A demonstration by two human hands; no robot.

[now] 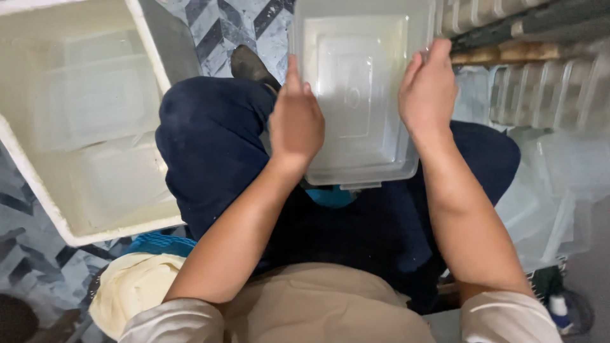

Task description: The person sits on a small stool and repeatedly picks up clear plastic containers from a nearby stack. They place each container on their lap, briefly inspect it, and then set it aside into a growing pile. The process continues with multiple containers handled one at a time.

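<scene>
Looking straight down at a seated person's lap, dark blue trousers over both knees. The left hand (295, 121) presses flat against the left edge of a clear rectangular plastic container (359, 95), fingers straight and pointing up, palm turned inward. The right hand (429, 89) is on the opposite edge, fingers curled over the rim, so the container is clasped between the two hands (neither hand is clenched into a fist). The container sits above the knees, its open side facing up, a raised rectangular panel showing in its bottom. To the left, a large white foam box (82, 121) stands open on the grey chevron-patterned floor (235, 25), with pale translucent shapes inside it. On the right, rows of stacked clear plastic containers (546, 95) lie beside the right knee. A cream-coloured cloth (130, 286) lies by the left elbow.
</scene>
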